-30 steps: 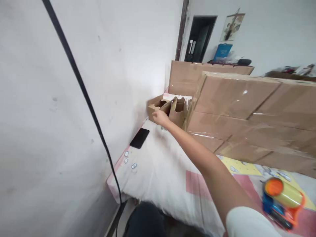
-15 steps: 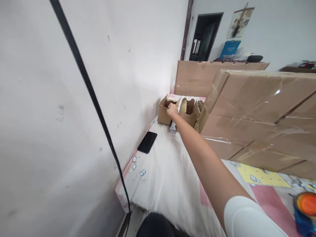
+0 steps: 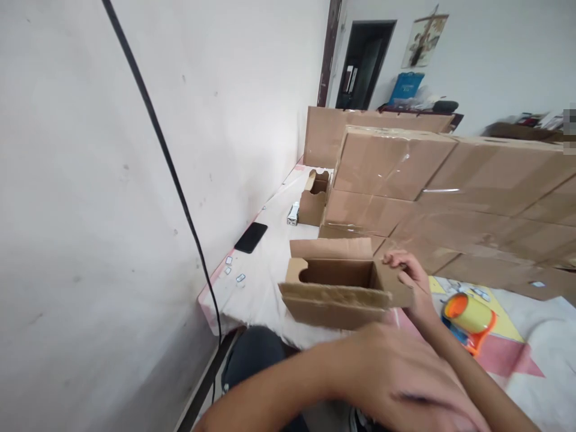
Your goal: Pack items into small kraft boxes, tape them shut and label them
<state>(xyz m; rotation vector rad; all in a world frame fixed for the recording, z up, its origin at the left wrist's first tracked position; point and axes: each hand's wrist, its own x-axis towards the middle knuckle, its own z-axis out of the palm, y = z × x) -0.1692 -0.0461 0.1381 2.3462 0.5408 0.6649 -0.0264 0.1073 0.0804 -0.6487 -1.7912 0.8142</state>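
Observation:
My right hand (image 3: 413, 282) grips the right end flap of an open cardboard box (image 3: 330, 309), its fingers curled over the flap's edge. The top flaps stand open and the inside looks brown and bare. In front of the box, at the bottom of the view, my left hand (image 3: 398, 372) reaches across toward the right, below my right wrist. Motion blurs its fingers, so I cannot make out their pose or anything in them. The left forearm comes in from the lower edge.
Taped cardboard cartons (image 3: 378, 165) are stacked at the right. Another open cardboard box (image 3: 312, 207) stands beside them, near a small white carton (image 3: 293, 214). A black phone (image 3: 251, 237) lies by the wall. A yellow and orange tape dispenser (image 3: 472, 315) sits at right; a black cable (image 3: 166, 153) hangs at left.
My right hand has brought the cardboard box from the far end by the wall to close in front of me. My left hand has come into view. The view has shifted right.

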